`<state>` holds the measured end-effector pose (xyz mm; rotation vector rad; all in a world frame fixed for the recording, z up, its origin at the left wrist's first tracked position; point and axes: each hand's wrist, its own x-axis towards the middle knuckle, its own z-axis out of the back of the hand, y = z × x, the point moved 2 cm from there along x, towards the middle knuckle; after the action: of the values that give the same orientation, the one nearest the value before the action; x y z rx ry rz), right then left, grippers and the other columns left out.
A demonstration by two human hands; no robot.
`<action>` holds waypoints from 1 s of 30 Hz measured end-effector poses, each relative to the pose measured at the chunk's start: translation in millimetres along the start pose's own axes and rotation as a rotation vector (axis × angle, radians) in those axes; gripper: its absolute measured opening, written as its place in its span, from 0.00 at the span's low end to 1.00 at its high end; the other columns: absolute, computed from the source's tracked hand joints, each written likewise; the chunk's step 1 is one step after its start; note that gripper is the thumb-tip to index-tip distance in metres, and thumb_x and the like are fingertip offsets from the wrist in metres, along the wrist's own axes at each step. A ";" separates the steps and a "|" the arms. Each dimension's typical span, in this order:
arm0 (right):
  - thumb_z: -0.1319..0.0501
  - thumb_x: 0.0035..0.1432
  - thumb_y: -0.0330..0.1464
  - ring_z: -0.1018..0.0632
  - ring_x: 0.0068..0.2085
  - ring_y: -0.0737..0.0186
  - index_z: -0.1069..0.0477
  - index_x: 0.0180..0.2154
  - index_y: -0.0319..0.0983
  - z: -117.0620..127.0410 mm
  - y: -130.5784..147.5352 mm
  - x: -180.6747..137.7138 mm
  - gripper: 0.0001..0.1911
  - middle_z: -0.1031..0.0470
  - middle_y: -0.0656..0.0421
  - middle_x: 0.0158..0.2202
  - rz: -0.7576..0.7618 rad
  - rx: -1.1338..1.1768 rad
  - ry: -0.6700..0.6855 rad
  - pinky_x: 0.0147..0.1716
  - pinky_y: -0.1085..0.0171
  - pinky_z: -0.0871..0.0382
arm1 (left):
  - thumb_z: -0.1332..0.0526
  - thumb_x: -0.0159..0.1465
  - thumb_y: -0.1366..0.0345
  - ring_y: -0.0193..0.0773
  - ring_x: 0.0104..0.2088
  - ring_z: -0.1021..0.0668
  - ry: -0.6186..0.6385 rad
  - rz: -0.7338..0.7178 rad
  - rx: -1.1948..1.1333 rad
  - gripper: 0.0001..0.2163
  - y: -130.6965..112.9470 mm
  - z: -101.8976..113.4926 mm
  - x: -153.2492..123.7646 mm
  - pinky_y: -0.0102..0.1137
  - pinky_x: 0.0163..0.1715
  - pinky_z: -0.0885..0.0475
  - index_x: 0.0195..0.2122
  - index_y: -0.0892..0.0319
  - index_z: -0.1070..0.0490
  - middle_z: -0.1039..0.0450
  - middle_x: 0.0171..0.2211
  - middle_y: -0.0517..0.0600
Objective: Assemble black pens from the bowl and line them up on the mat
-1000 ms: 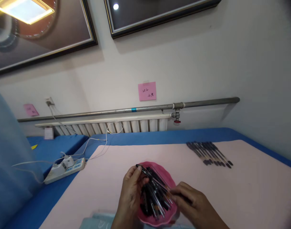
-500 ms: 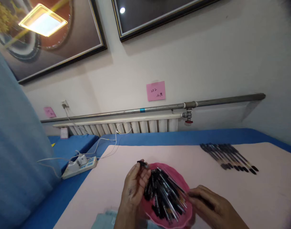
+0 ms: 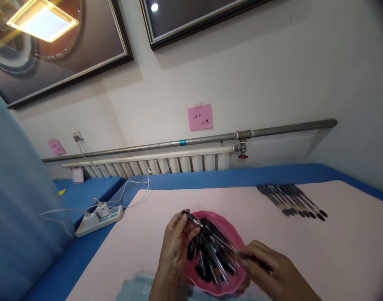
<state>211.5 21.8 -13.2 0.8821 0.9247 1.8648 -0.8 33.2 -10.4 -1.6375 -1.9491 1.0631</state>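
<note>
A pink plate sits on the pale pink mat near me, heaped with several black-capped clear pens. My left hand is at the plate's left side, its fingers closed on a black pen cap held just above the heap. My right hand is at the plate's right edge, fingers pinched on a pen whose body runs back under the hand. A neat row of several capped pens lies farther right on the mat.
The pink mat covers a blue table against a white wall with a radiator and pipe. A white power strip with cables lies at the left. A blue fabric panel stands at far left.
My left hand has brought the cap down toward the pen that my right hand holds. My right hand has shifted slightly left, and the view has swung a little.
</note>
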 end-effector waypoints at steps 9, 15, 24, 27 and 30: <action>0.45 0.58 0.37 0.24 0.30 0.62 0.26 0.31 0.42 -3.7 -6.9 -0.6 0.11 0.27 0.59 0.28 0.007 -0.033 -0.055 0.30 0.66 0.31 | 0.32 0.52 0.63 0.33 0.27 0.22 0.033 0.019 0.130 0.10 18.6 -12.7 -5.6 0.27 0.28 0.25 0.31 0.63 0.28 0.23 0.28 0.51; 0.47 0.58 0.37 0.24 0.33 0.61 0.26 0.31 0.42 5.3 -22.6 9.8 0.12 0.24 0.58 0.30 0.000 -0.120 -0.175 0.33 0.66 0.31 | 0.38 0.59 0.69 0.36 0.32 0.20 -0.100 0.026 0.223 0.07 20.2 -6.7 -2.8 0.28 0.31 0.25 0.39 0.63 0.28 0.23 0.35 0.56; 0.51 0.59 0.32 0.24 0.35 0.58 0.29 0.31 0.40 66.6 -86.9 46.1 0.13 0.24 0.55 0.34 -0.291 -0.600 -0.432 0.33 0.64 0.35 | 0.42 0.62 0.72 0.34 0.28 0.21 -0.127 0.073 0.292 0.06 20.9 -5.0 -0.7 0.27 0.25 0.25 0.40 0.63 0.29 0.23 0.34 0.56; 0.51 0.59 0.30 0.24 0.35 0.59 0.30 0.29 0.40 76.2 -97.1 53.5 0.12 0.25 0.55 0.35 -0.359 -0.703 -0.419 0.30 0.65 0.38 | 0.42 0.62 0.72 0.34 0.27 0.21 -0.138 0.090 0.294 0.07 22.8 -3.4 0.3 0.27 0.25 0.25 0.40 0.63 0.29 0.22 0.34 0.56; 0.50 0.60 0.28 0.25 0.35 0.61 0.31 0.31 0.39 78.4 -101.6 58.4 0.10 0.25 0.55 0.37 -0.396 -0.773 -0.396 0.28 0.66 0.42 | 0.42 0.61 0.72 0.34 0.27 0.21 -0.151 0.099 0.293 0.07 25.0 -2.7 1.2 0.27 0.24 0.26 0.40 0.62 0.28 0.22 0.34 0.56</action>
<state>293.0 130.7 -50.2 0.5000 0.0820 1.4398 17.4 36.0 -27.5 -1.5419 -1.7148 1.4715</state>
